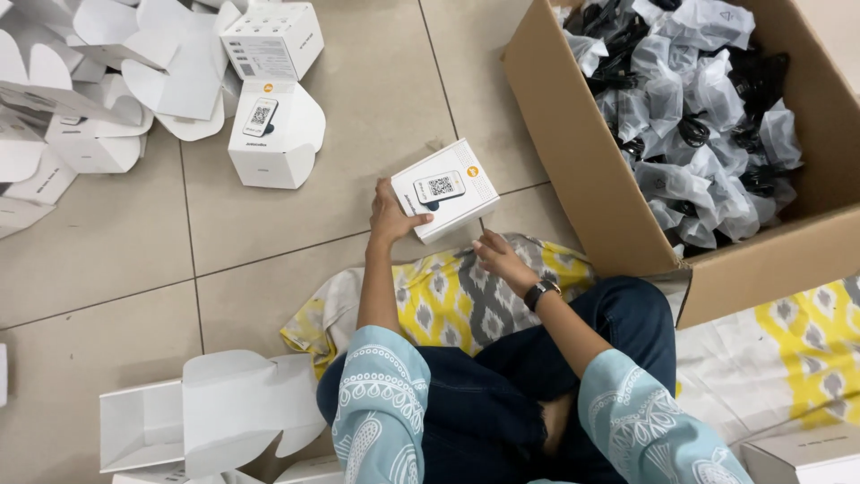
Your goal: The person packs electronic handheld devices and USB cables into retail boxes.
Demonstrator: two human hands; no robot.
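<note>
1. Beige floor tiles [116, 260] carry all items; the person sits on a yellow and grey patterned cloth [457, 300].
2. Far left: a pile of unfolded white boxes [81, 99] lies on the floor, with two assembled white boxes [273, 134] just beside it.
3. Lower left: an open white box [210, 421] rests near the person's knee.
4. Centre: the left hand [390, 215] is closed around the left edge of a small white box [445, 190], held tilted just above the floor.
5. The right hand [502, 258], wearing a black wristwatch [540, 292], is loosely curled, fingertips at the box's lower corner; contact cannot be confirmed.
6. Right: a brown cardboard carton [582, 161] holds many bagged black cables [699, 116].
</note>
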